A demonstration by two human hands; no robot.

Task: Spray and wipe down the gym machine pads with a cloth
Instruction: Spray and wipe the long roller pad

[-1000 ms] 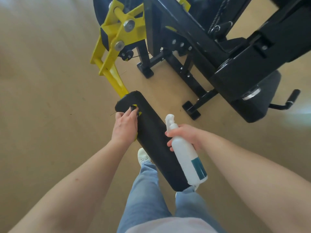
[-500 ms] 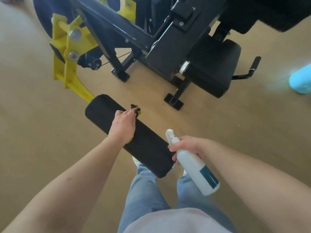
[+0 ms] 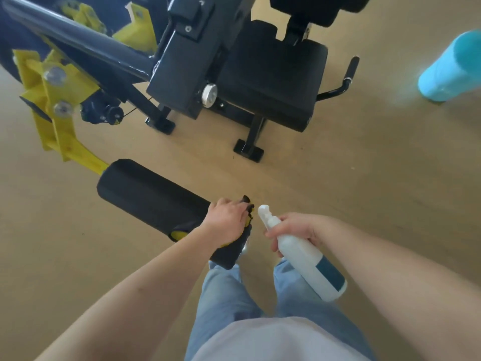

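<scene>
white spray bottle [image 3: 307, 259] gripped in the right hand [image 3: 294, 230]; just beside it, the left hand [image 3: 229, 222] clutches a yellow cloth [image 3: 249, 218] against the black roller pad's [image 3: 151, 196] near end; farther off, the seat pad [image 3: 270, 82].

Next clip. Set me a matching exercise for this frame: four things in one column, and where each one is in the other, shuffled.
1. spray bottle
2. cloth
3. roller pad
4. seat pad

A. bunched in the left hand
B. touched by neither hand
C. held in the right hand
D. on the end of the yellow arm

Pairs: 1-C, 2-A, 3-D, 4-B
</scene>
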